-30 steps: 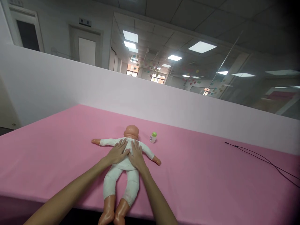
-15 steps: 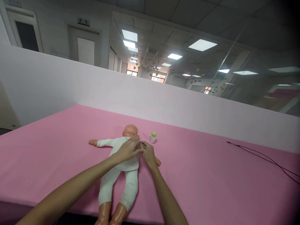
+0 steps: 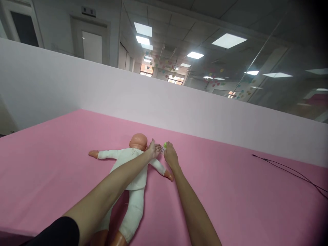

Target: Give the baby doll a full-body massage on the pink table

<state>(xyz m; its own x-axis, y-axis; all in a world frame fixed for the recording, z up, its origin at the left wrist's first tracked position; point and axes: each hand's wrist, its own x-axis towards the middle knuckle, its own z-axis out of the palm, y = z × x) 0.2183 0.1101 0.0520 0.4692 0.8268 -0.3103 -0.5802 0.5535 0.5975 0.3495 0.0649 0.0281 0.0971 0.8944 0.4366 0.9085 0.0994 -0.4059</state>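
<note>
A baby doll (image 3: 137, 181) in white clothes lies on the pink-covered table, arms spread, its head towards the wall. My left hand (image 3: 154, 149) is open beside the doll's head, palm turned up and fingers stretched towards a small white bottle with a green cap (image 3: 165, 145). The right side of that bottle is covered by my right hand (image 3: 171, 156), whose fingers are closed about it; the bottle stands on the table. My left forearm crosses over the doll's body and hides part of its torso and one leg.
Thin black cables (image 3: 287, 169) lie on the pink table cover (image 3: 220, 191) at the right. A low white wall (image 3: 164, 109) runs along the back, with glass above it.
My hands have parted from each other above the doll's chest. The left has moved up beside its head and turned palm up; the right has reached the bottle.
</note>
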